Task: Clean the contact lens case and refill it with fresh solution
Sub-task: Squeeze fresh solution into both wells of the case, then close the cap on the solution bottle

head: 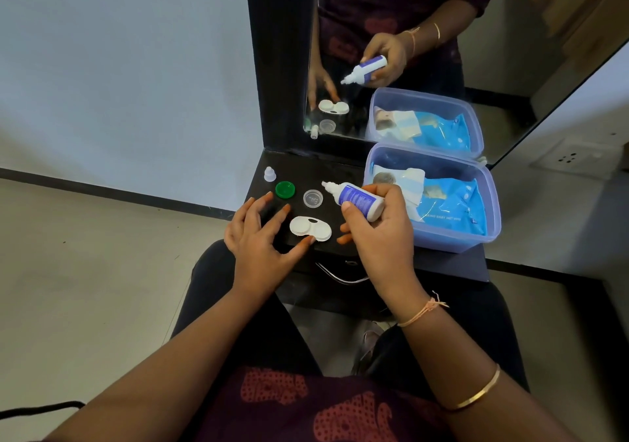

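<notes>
A white two-well contact lens case (310, 227) lies uncapped on the black shelf (306, 169). My left hand (262, 237) is spread open beside it, thumb tip touching the case's near edge. My right hand (377, 237) grips a white solution bottle with a blue label (355, 200), tilted with its bare nozzle pointing left, above and right of the case. A green cap (285, 189) and a clear cap (313, 198) lie behind the case. The bottle's small white cap (269, 174) stands at the shelf's back left.
A translucent blue tub (490, 210) holding a blue wet-wipes pack and tissue sits at the shelf's right. A mirror (510, 67) behind reflects the scene. A metal drawer handle (340, 274) lies under the shelf edge. My lap is below.
</notes>
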